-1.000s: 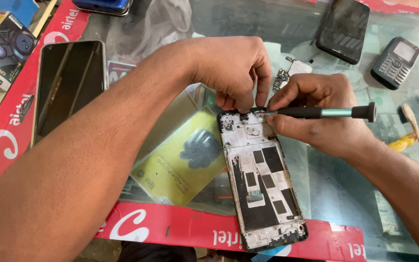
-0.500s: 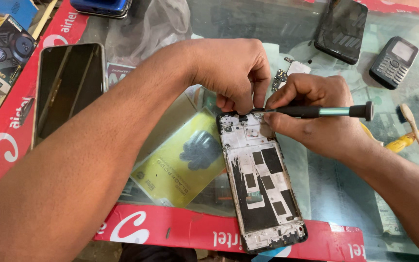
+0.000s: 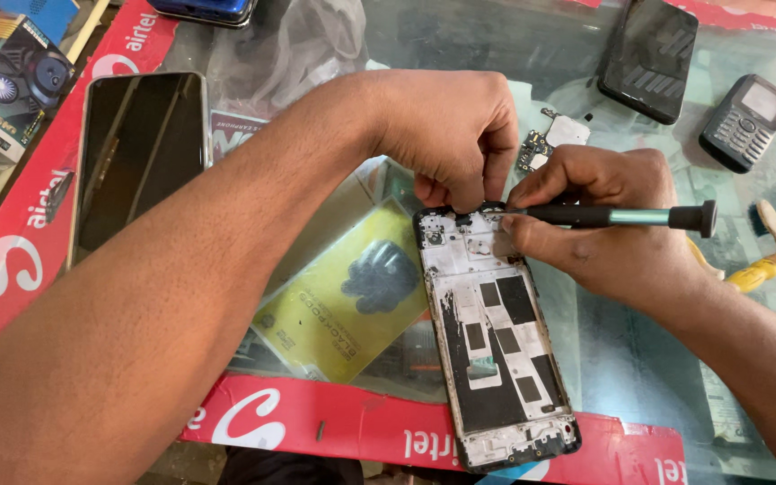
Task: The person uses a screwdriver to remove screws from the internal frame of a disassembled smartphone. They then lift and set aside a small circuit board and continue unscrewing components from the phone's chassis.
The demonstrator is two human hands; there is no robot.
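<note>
An opened phone frame [image 3: 498, 332] lies near the glass table's [image 3: 639, 368] front edge; the left hand [image 3: 451, 135] pinches its top edge, the right hand [image 3: 608, 229] grips a screwdriver [image 3: 617, 216] there; farther back, a black phone [image 3: 648, 56]

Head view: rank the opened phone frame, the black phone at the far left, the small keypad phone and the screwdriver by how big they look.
1. Opened phone frame, though it lies nearest the camera.
2. Black phone at the far left, close behind; nearness makes this unsure.
3. Screwdriver, long but thin.
4. Keypad phone, smallest and farthest.
</note>
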